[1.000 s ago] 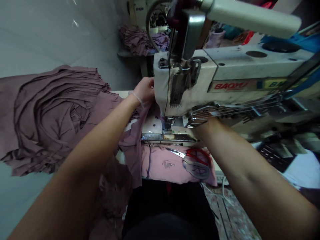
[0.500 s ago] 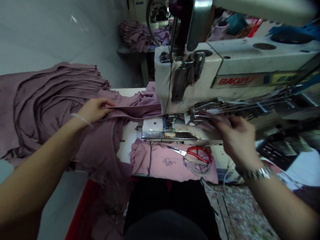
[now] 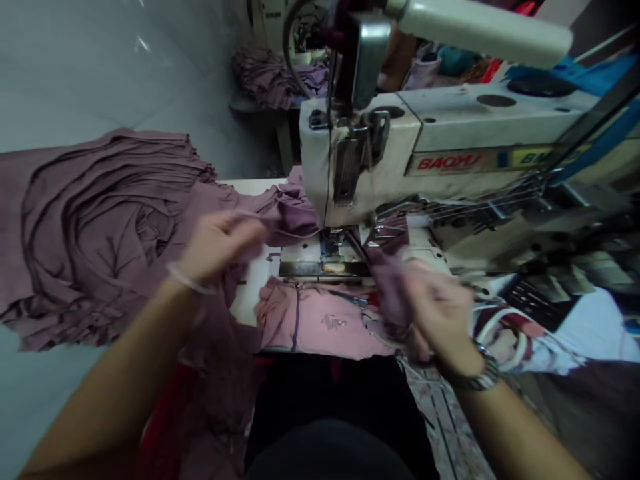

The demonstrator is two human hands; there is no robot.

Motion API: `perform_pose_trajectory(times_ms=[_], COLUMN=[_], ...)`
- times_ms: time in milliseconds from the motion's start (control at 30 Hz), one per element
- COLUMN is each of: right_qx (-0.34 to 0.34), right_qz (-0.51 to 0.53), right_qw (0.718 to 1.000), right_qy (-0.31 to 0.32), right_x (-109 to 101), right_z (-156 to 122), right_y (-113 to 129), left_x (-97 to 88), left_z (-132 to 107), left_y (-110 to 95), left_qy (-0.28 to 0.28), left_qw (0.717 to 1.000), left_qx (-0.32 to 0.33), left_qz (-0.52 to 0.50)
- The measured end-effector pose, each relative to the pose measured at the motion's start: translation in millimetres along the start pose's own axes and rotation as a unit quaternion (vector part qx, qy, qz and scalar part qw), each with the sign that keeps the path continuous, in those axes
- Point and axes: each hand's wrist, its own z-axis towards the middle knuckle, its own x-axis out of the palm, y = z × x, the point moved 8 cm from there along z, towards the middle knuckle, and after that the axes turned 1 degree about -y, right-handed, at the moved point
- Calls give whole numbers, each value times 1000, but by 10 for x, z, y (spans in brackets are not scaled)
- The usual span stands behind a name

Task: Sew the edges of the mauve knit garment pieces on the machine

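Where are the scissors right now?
In the head view, the scissors lie just right of centre on the pink cloth, in front of the sewing machine, partly hidden by the mauve fabric in the right hand.

You're in a garment sewing workshop: BAOYU industrial sewing machine (image 3: pixel 445 137) in front of you, several threads (image 3: pixel 493 192) running to it, layered mauve fabric (image 3: pixel 95 200) stacked left, second machine (image 3: pixel 273 30) and fabric heap (image 3: pixel 265 77) behind.
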Motion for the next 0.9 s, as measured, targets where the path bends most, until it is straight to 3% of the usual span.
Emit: perform_pose_trajectory(times_ms=[67,133,200,300,367,500,633,733,833,900], right_qx=[-146,-256,-298,-311,-342,-354,-316,-283,-209,-177], right_qz=[-100,-251,-375,-434,-410,-330,-341,-326,-252,-216], right_qw=[973,905,842,808,809,843,863,889,936,952], right_qy=[148,230,247,248,246,233,199,155,130,126], right_x=[387,577,562,427,400,486,629,669,659,663], right_z=[-28,-90,-79,-41,-80,-163,-162,-125,-84,-97], right_y=[186,175,45,-69,-16,130,185,244,229,203], left_x=[597,940,1076,1113,1120,1179,1214,1231,1266,1274], left_z=[-169,-343,-433,-511,-572,-651,-650,-655,-667,-663], left_y=[-339,-517,-552,-553,-600,-708,-737,-769,-767,-739], left_qy=[137,129,63,13,11,26,31,14,9,6], left_qw=[971,916,868,831,825,841,858,860,861,866], left_qx=[170,309,367,379,380,336,271,277,292,284], left_qz=[97,222,330,408,418,424,435,429,416,411])
